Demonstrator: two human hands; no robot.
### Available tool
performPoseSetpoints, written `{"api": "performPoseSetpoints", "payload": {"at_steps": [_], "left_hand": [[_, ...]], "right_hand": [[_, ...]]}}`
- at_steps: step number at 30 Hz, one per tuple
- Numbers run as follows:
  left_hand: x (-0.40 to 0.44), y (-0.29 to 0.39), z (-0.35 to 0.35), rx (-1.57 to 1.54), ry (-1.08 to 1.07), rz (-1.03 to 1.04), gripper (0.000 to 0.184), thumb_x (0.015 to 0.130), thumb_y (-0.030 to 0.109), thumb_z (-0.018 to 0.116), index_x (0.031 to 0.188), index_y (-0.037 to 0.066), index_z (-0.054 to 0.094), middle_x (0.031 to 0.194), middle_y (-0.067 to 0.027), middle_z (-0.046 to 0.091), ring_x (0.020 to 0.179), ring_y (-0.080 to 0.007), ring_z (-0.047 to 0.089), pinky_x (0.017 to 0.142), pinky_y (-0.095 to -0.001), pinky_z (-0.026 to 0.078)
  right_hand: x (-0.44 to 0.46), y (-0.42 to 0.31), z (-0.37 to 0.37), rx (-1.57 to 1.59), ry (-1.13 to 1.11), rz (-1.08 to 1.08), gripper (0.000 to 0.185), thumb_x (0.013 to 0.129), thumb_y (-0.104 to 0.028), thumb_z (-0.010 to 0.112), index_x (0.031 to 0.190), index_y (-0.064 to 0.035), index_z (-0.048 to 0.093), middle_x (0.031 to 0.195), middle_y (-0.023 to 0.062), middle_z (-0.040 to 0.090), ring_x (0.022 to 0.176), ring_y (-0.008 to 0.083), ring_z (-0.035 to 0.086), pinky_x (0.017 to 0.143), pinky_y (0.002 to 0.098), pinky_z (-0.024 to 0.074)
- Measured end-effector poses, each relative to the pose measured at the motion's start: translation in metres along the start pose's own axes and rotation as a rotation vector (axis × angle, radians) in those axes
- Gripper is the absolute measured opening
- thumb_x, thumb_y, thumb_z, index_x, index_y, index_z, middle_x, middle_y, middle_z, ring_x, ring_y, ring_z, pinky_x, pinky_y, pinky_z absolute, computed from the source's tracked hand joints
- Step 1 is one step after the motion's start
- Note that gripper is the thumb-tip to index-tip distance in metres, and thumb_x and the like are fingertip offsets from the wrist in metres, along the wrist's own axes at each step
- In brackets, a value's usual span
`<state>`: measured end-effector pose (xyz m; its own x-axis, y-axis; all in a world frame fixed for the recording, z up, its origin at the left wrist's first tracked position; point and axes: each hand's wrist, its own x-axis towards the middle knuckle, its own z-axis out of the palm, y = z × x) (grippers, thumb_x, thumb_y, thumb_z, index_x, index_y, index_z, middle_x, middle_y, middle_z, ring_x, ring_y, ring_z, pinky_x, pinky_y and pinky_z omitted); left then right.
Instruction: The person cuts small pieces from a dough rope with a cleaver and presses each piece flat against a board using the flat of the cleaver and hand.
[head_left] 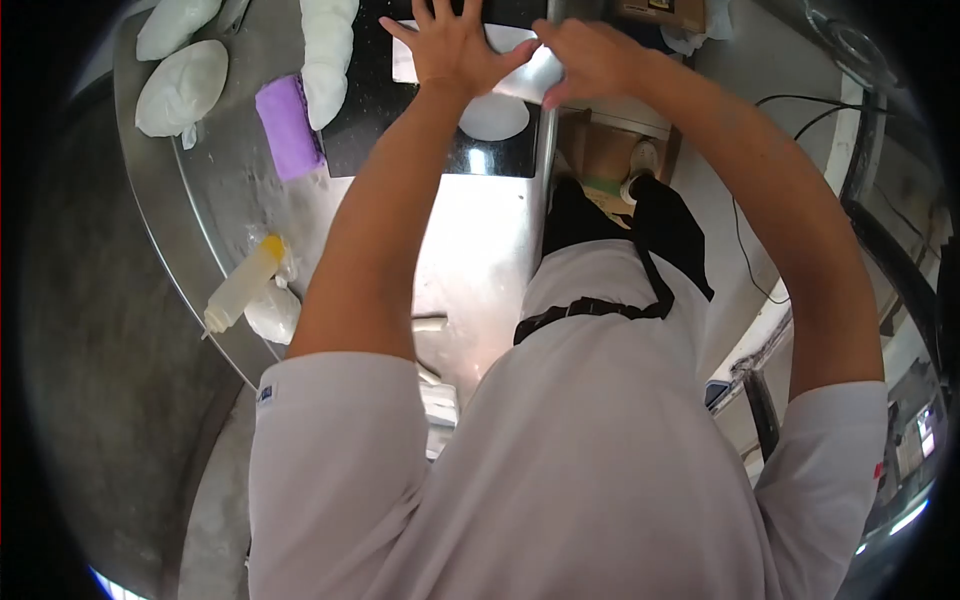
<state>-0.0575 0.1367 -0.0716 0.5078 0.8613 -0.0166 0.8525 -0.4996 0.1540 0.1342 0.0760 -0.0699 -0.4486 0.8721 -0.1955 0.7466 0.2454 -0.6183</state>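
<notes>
My left hand (447, 48) lies on a broad, flat metal blade (408, 68), fingers spread wide. At the blade's right end, my right hand (592, 62) is closed around it; any handle is hidden in the fingers. Under and beside the blade is a glossy black board (380, 135). A thin, white, round dough wrapper (494, 118) lies on the board just below the blade. Left of my left hand, a long white roll of dough (326, 62) rests along the board's left edge.
A folded purple cloth (290, 128) lies on the metal table (470, 225). White wrapped bundles (183, 88) sit at the upper left. A yellow-capped squeeze bottle (243, 285) lies near the left edge. Cardboard (600, 155) is on the floor at right, with black cables (742, 245) beyond.
</notes>
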Motion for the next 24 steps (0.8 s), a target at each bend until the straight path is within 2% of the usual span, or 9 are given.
{"api": "performPoseSetpoints", "payload": {"at_steps": [2,6,10,11,12,14,19,22,24], "left_hand": [[-0.010,0.005,-0.007,0.003,-0.202,0.052,0.112,0.078,0.084,0.058,0.163,0.016,0.032,0.171,-0.0212,0.018,0.157,-0.0472,0.011,0.116,-0.0797,0.006],[-0.002,0.011,0.031,0.100,-0.084,0.135,0.114,0.078,0.087,0.054,0.165,0.017,0.029,0.173,-0.0179,0.012,0.157,-0.0473,0.008,0.114,-0.0817,0.004],[0.016,0.006,0.011,0.053,0.022,-0.087,0.114,0.072,0.078,0.068,0.161,0.014,0.036,0.173,-0.0179,0.011,0.157,-0.0475,0.012,0.113,-0.0820,0.006],[0.024,-0.021,0.052,0.528,0.162,-0.035,0.115,0.070,0.079,0.069,0.159,0.012,0.039,0.172,-0.0186,0.012,0.156,-0.0474,0.014,0.114,-0.0815,0.007],[0.021,-0.006,0.010,0.001,-0.007,-0.088,0.117,0.070,0.079,0.068,0.160,0.011,0.037,0.173,-0.0191,0.011,0.157,-0.0469,0.012,0.114,-0.0809,0.008],[0.005,-0.014,0.015,0.062,-0.079,0.061,0.118,0.071,0.080,0.067,0.161,0.013,0.035,0.173,-0.0192,0.008,0.157,-0.0477,0.010,0.114,-0.0812,0.008],[-0.002,0.016,0.022,0.026,-0.054,0.044,0.117,0.073,0.079,0.067,0.165,0.019,0.027,0.173,-0.0196,0.010,0.156,-0.0512,0.012,0.110,-0.0846,0.008],[0.011,0.003,0.028,0.031,0.106,0.022,0.116,0.072,0.077,0.068,0.164,0.019,0.028,0.172,-0.0201,0.011,0.155,-0.0517,0.016,0.110,-0.0848,0.009],[0.017,-0.003,0.023,0.018,0.141,-0.105,0.116,0.072,0.077,0.069,0.164,0.019,0.029,0.172,-0.0191,0.012,0.155,-0.0517,0.016,0.110,-0.0843,0.010]], "right_hand": [[-0.017,0.008,0.030,0.141,-0.007,0.006,0.076,0.066,-0.038,0.095,0.117,0.0004,0.055,0.093,0.0258,0.071,0.091,0.0441,0.072,0.080,0.0480,0.0574],[-0.030,0.019,0.030,0.018,-0.047,0.139,0.078,0.065,-0.045,0.094,0.116,-0.0003,0.055,0.093,0.0263,0.070,0.094,0.0461,0.070,0.081,0.0488,0.0567],[0.014,0.071,0.014,0.123,0.094,-0.214,0.078,0.066,-0.042,0.093,0.120,-0.0001,0.055,0.095,0.0253,0.071,0.094,0.0445,0.071,0.080,0.0489,0.0567],[0.027,0.070,0.009,0.044,0.104,-0.270,0.079,0.066,-0.041,0.094,0.121,0.0002,0.055,0.098,0.0252,0.071,0.095,0.0435,0.071,0.080,0.0486,0.0568],[0.034,0.063,0.010,-0.021,0.106,-0.323,0.080,0.066,-0.041,0.094,0.122,0.0004,0.054,0.100,0.0250,0.071,0.095,0.0425,0.072,0.080,0.0484,0.0569],[0.007,-0.003,0.006,-0.024,-0.193,0.239,0.083,0.067,-0.044,0.095,0.125,0.0004,0.054,0.106,0.0254,0.070,0.101,0.0437,0.070,0.085,0.0485,0.0554],[-0.023,0.023,0.010,0.018,-0.186,0.097,0.073,0.079,-0.042,0.087,0.130,-0.0018,0.055,0.109,0.0216,0.071,0.105,0.0387,0.070,0.090,0.0485,0.0551],[0.020,0.027,-0.032,-0.161,-0.344,0.026,0.096,0.069,-0.058,0.087,0.137,0.0013,0.054,0.124,0.0263,0.066,0.114,0.0449,0.065,0.097,0.0469,0.0535],[0.035,0.042,-0.026,-0.224,-0.235,-0.049,0.091,0.068,-0.057,0.088,0.131,0.0008,0.056,0.115,0.0253,0.069,0.106,0.0449,0.068,0.093,0.0478,0.0546]]}}
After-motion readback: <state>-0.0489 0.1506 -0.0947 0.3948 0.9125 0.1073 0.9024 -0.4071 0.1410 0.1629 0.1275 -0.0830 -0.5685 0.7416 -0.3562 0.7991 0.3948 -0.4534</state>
